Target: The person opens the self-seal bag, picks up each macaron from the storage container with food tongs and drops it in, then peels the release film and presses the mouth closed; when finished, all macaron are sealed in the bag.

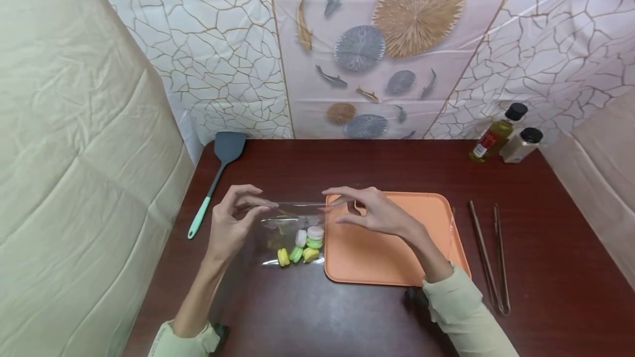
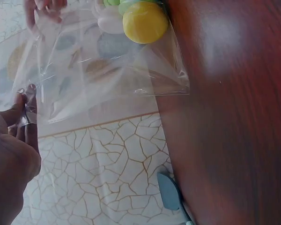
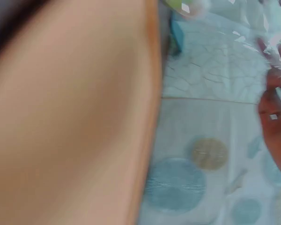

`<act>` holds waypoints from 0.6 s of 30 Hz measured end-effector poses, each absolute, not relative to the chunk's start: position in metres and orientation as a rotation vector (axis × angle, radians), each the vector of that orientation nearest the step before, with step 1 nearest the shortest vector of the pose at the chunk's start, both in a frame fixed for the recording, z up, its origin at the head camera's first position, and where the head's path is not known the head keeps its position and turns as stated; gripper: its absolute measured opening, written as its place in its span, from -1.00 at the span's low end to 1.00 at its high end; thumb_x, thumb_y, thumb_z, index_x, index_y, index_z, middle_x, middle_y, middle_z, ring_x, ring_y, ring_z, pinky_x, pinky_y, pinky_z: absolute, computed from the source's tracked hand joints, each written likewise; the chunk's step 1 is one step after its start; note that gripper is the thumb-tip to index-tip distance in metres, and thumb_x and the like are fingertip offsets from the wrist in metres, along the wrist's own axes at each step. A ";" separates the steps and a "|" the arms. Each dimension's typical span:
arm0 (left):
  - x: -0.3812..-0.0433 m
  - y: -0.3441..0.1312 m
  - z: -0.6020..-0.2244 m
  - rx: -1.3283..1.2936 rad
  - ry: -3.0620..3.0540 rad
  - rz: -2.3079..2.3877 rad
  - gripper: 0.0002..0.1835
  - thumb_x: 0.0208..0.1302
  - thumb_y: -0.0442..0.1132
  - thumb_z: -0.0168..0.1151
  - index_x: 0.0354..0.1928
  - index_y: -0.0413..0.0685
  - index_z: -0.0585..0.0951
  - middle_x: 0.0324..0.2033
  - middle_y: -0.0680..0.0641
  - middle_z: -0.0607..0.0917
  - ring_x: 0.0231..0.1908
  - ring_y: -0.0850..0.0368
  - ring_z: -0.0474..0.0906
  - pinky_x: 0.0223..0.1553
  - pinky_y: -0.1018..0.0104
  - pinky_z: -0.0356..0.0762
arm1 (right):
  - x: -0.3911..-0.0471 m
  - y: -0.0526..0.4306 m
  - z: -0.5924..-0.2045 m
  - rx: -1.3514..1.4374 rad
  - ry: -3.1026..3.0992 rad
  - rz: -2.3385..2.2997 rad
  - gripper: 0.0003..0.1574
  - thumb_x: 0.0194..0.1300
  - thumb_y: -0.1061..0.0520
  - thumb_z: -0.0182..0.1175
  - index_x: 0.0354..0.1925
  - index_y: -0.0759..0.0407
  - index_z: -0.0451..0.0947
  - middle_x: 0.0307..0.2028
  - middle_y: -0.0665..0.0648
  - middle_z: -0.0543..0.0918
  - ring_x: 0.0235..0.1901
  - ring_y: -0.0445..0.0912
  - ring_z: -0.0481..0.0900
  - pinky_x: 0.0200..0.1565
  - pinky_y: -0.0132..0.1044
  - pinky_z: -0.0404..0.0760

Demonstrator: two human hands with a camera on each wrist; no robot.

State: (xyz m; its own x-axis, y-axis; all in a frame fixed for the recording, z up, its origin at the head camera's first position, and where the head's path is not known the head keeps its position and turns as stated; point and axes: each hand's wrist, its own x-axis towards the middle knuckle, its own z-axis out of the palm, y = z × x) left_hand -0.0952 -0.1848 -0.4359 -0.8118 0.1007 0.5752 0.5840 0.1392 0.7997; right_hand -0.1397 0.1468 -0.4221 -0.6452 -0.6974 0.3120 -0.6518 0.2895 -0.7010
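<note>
A clear plastic bag [image 1: 283, 230] holds several macarons [image 1: 313, 237] in yellow, green and pale lilac, gathered toward its lower right. At the bag's upper left corner, my left hand [image 1: 232, 222] pinches the film between thumb and fingers; the left wrist view shows the film [image 2: 61, 89] bunched at those fingertips. My right hand [image 1: 372, 211] is by the upper right corner, over the left part of an orange tray [image 1: 392, 263]. Its thumb and forefinger stand apart with a gap between them. In the right wrist view that hand [image 3: 276, 112] is blurred, and contact with the film is unclear.
A spatula [image 1: 225, 150] with a mint handle lies at the left. Metal tongs [image 1: 501, 269] lie right of the tray. An oil bottle [image 1: 491, 139] and a black-capped jar [image 1: 521, 146] stand at the back right. Fabric walls [image 1: 238, 70] border the table.
</note>
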 end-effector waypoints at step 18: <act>-0.099 -0.184 -0.437 -0.726 -1.996 -1.685 -0.64 0.19 -0.80 0.38 -0.01 -0.44 0.62 -0.34 -0.37 0.83 -0.19 0.39 0.84 -0.19 0.49 0.75 | -0.147 0.051 -0.380 -1.669 2.814 -0.541 -0.75 0.48 -0.06 0.45 -0.33 -0.01 0.71 -0.35 -0.13 0.79 -0.20 -0.12 0.59 -0.12 -0.22 0.49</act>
State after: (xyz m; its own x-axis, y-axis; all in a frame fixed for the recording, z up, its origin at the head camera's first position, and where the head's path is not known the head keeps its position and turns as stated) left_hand -0.0989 -0.1838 -0.4368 -0.7723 0.1169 0.6244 0.6352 0.1258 0.7620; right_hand -0.1469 0.0509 -0.3797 -0.4820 -0.8194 0.3101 -0.8760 0.4443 -0.1876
